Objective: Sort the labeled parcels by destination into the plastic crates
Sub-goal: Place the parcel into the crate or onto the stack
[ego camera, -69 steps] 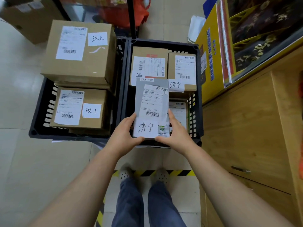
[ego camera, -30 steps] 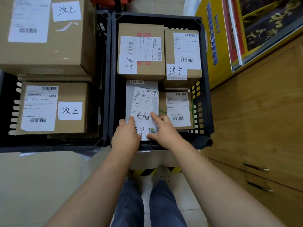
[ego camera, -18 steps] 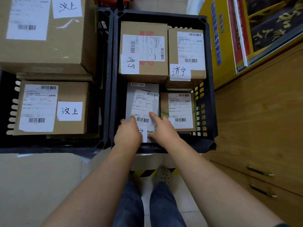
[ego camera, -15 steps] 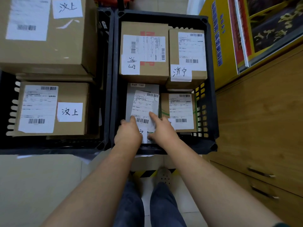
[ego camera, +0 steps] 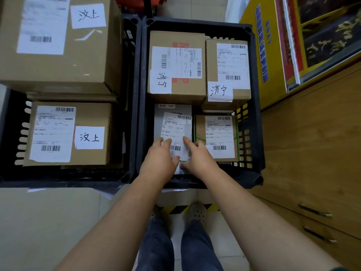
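Left crate point(ego camera: 68, 178): the big box point(ego camera: 58, 55) marked 汶上 is seated high above the rim, so a slide or tip is judged possible if the crate is knocked. Right crate point(ego camera: 256, 137): the flat parcel point(ego camera: 172, 122) is laid in the near-left slot, in front of the back boxes point(ego camera: 175, 65) marked 济宁. Left hand point(ego camera: 159, 159) and right hand point(ego camera: 197, 159) are held close together, fingers laid fairly flat on the parcel's near end, nothing clamped. Whether the thumbs are hooked under cannot be told. Risks: the parcel's shipping label is seen lifted and creased at its right edge, so it could be torn or peeled if fingers are dragged across it. The near end is covered by both hands, so no destination tag can be read there. The right fingers could be nipped against the small box point(ego camera: 216, 137) just beside the parcel.
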